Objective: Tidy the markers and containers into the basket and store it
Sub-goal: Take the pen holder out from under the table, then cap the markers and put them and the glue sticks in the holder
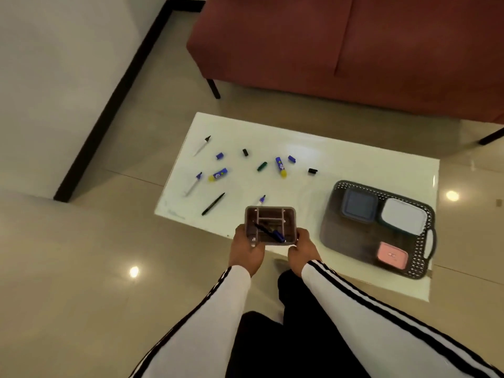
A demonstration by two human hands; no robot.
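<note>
We log both hands grasping the small smoky translucent plastic divided box [270, 223]; left hand [246, 251] curled round its left wall, right hand [302, 249] round its right wall; box held level at the near edge of the glossy white surface [354, 159], resting or lifted we cannot tell; one dark blue-capped marker [271, 233] lies slantwise inside.

The dark grey perforated plastic basket [418, 270] sits at the surface's right end with three lidded square containers: blue-grey [358, 205], white [403, 216], pink [392, 255]. Loose pens and caps [218, 174] lie scattered on the left half, well apart from the basket.

Our judgement: the box is likely the collector for the scatter. Keep it level so the marker stays in; set it down beside the scatter; free one hand for picking; recap before loading; the basket's near-left corner looks free for it.
</note>
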